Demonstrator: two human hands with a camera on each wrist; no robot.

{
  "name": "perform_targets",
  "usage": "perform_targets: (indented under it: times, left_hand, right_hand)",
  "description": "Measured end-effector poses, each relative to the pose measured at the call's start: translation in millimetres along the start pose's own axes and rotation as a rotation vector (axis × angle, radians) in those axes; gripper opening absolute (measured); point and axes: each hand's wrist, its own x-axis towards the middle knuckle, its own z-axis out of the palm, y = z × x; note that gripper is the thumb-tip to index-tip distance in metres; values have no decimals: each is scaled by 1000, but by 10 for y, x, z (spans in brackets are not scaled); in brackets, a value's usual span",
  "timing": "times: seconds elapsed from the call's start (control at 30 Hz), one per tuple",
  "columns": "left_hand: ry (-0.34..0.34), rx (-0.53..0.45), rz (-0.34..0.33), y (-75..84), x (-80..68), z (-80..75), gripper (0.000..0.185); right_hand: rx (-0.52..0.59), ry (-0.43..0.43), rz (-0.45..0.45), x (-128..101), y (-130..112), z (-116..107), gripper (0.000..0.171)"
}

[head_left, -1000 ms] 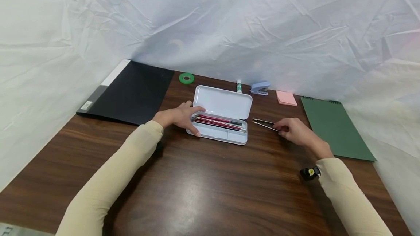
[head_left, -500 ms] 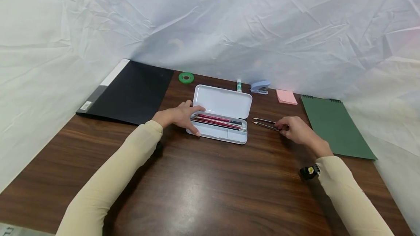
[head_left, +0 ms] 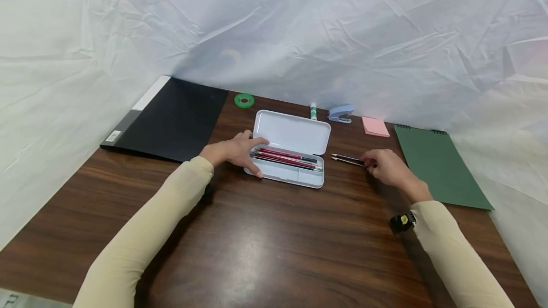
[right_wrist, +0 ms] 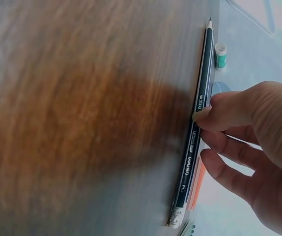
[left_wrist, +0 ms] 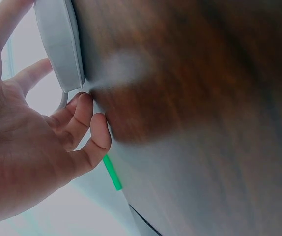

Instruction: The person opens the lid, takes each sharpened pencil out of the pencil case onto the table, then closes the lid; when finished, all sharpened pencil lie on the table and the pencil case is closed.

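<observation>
An open white pencil case (head_left: 274, 171) lies on the table, its lid (head_left: 293, 132) tipped back. Several red and dark pencils (head_left: 284, 157) lie in its rear compartment. My left hand (head_left: 235, 150) holds the case's left end, thumb at the front edge and index finger near the hinge side; the other fingers curl beside the case (left_wrist: 60, 44) in the left wrist view. Right of the case, my right hand (head_left: 384, 168) pinches two black pencils (head_left: 347, 159) by their rear part, points toward the case. In the right wrist view, thumb and forefinger grip one lettered black pencil (right_wrist: 194, 132) with a white end.
A black folder (head_left: 171, 118) lies at the left. Along the back stand green tape (head_left: 244, 95), a glue stick (head_left: 313, 111), a blue stapler (head_left: 340, 113) and pink sticky notes (head_left: 375, 126). A green spiral pad (head_left: 441, 170) lies beyond my right hand. White sheeting (head_left: 274, 37) walls the table.
The two black pencils, spread apart at their points earlier, now lie close together in my right hand, which has shifted slightly right and back. My left hand stays on the case.
</observation>
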Motion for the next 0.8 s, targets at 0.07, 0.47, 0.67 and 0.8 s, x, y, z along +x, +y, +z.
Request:
perform_targets:
  times: [0.07,0.47,0.67,0.8]
  left_hand:
    - [-1,0,0,5,-2,-2,98]
    - [-5,4,1,-11,-16,-6,98]
    - [-3,-1,-12,-14,-36,-22,99]
    - [1,-2,-17,-15,-40,-22,99]
  right_hand:
    - [-4,2,6,7,3,-2,27]
    - [-14,20,16,69,40,29,24]
    - [-15,22,21,98,30,17,24]
    - [-17,21,27,108,25,13,25]
